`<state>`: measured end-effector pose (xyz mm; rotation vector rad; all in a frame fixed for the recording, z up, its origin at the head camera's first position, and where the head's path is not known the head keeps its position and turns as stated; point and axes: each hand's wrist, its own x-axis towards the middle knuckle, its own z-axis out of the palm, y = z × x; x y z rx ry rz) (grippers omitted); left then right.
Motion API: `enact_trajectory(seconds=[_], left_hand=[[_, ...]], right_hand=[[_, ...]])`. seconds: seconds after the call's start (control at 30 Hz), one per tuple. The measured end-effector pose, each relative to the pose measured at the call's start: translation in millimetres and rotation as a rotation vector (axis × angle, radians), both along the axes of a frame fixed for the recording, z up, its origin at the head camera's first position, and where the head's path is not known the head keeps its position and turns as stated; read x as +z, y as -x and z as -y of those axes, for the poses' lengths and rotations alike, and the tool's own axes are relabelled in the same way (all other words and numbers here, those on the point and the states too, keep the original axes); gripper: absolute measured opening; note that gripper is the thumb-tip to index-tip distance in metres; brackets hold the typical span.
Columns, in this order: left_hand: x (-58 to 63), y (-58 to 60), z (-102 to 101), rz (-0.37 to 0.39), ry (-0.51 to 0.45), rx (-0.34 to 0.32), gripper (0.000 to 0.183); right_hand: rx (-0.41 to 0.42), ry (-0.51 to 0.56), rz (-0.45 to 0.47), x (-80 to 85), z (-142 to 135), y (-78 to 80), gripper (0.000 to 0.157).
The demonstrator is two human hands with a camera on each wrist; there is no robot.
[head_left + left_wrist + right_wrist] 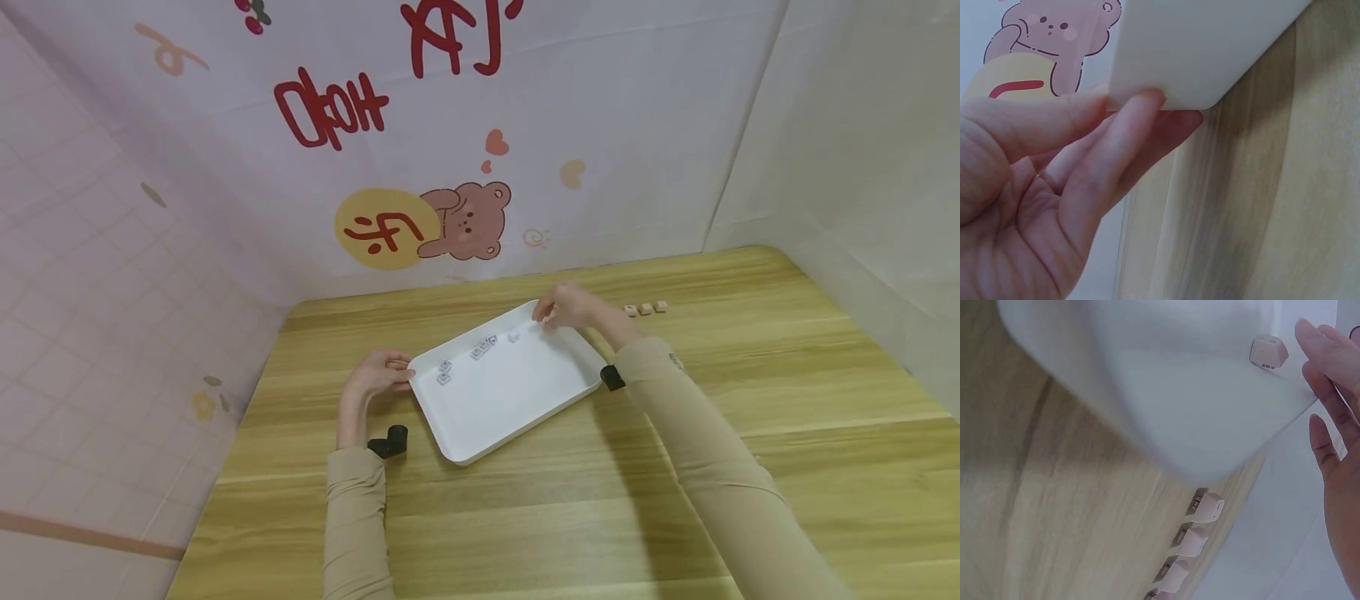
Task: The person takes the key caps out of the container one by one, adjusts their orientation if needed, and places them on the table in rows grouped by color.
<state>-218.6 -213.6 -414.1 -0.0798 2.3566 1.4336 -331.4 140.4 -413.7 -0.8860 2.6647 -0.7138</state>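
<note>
A shallow white tray [517, 383] lies at a slant over the wooden table, with several small keycaps [445, 378] along its far side. My left hand [375, 375] pinches the tray's left corner, thumb on one side and fingers on the other; the left wrist view shows this grip on the white wall [1172, 56]. At the far right corner is my right hand [566, 307], its fingers loosely extended at the rim. In the right wrist view, one pale keycap [1269, 352] sits inside the tray beside the fingertips of the right hand [1338, 412].
A row of pale keycaps [646, 309] stands on the wooden table [525, 517] beyond the tray's right end. Behind the table hangs a white printed cloth [615, 108] with a bear. Black wrist devices [390, 442] show near both sleeves.
</note>
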Motion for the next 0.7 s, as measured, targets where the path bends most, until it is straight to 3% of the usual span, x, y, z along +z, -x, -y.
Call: enact_trajectory(seconds=[0.33, 0.7], left_hand=[[-0.8, 0.9, -0.4, 0.008, -0.010, -0.005, 0.039], [2.3, -1.4, -1.1, 0.002, -0.009, -0.003, 0.038]], right_hand=[[0.102, -0.170, -0.090, 3.2, 3.0, -2.1, 0.027], [0.146, -0.197, -0.124, 3.4, 2.8, -1.3, 0.020]])
